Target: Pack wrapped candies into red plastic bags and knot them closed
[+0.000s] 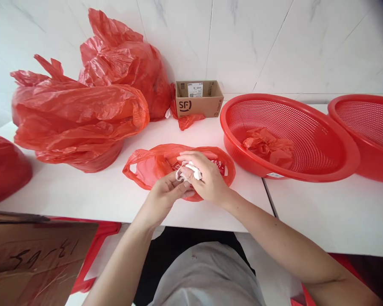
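Observation:
A crumpled white item, thin and soft-looking, is held between my two hands above an open red plastic bag on the white table. My left hand pinches its lower left side with the fingertips. Curled over its top and right side is my right hand, the thumb pressed against it. Red packets with white print show inside the bag, to the right of my right hand. The hands cover the middle of the bag.
Large red bags stand at the back left, another at the left edge. An open cardboard box is by the wall. Red baskets are on the right, one holding a crumpled red bag. A carton sits lower left.

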`<state>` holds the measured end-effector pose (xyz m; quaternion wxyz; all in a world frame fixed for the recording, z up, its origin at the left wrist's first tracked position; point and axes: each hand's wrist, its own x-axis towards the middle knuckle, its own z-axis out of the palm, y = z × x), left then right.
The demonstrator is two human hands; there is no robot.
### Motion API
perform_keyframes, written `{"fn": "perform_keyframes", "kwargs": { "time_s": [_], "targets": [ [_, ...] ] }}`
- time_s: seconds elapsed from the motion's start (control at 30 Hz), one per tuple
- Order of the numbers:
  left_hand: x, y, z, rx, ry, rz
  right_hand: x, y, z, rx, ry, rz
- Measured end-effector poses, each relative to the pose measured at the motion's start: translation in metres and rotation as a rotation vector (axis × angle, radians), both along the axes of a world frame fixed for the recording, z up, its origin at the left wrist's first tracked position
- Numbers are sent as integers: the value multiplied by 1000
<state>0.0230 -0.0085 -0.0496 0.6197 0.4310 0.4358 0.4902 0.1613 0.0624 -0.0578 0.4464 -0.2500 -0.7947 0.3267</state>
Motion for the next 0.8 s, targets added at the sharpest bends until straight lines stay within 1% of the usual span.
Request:
{"fn": "perform_keyframes", "kwargs": {
  "time_s": [0.1, 0.17, 0.23, 0.33, 0.4, 0.47, 0.5, 0.57, 0.63, 0.7, 0.8],
  "targets": [
    [5, -2, 0, -26, 20, 18, 4, 4, 4, -299, 71, 55],
    [8, -4, 1, -39, -1, 40, 6, 8, 7, -434, 125, 81],
    [9, -7, 2, -54, -26, 42, 9, 15, 7, -491, 188, 56],
    [8, -10, 3, -71, -56, 62, 15, 23, 8, -527, 286, -34],
    [7, -10, 3, -74, -73, 130, 17, 21, 10, -478, 338, -65],
    [6, -9, 4, -74, -90, 206, 17, 13, 13, -335, 341, -55],
    [6, -9, 5, -66, -101, 232, 15, 7, 15, -233, 301, -34],
    [7, -8, 7, -33, -127, 252, 10, -5, 16, -17, 147, -1],
    [10, -10, 10, 9, -147, 253, 4, -14, 13, 130, -6, -4],
    [13, -11, 12, 35, -153, 260, -1, -19, 10, 167, -49, -17],
    [17, -12, 15, 41, -151, 277, -3, -20, 6, 114, 26, 19]
  ]
}}
